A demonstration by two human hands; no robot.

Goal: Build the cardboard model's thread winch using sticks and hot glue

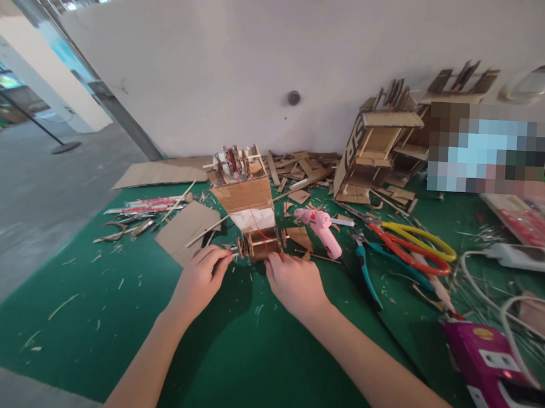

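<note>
A small cardboard model with a sloped panel, red thread and a spool at each end stands on the green mat. My left hand pinches the thin stick axle at the left end of the near spool. My right hand rests its fingertips against the spool's right side, fingers curled. Both hands sit at the near end of the model.
A pink glue gun lies just right of the model. Pliers and cutters with teal, red and yellow handles lie further right. Cardboard sheets, scraps, sticks and a larger cardboard structure crowd the back. White cables and a purple power strip sit at right.
</note>
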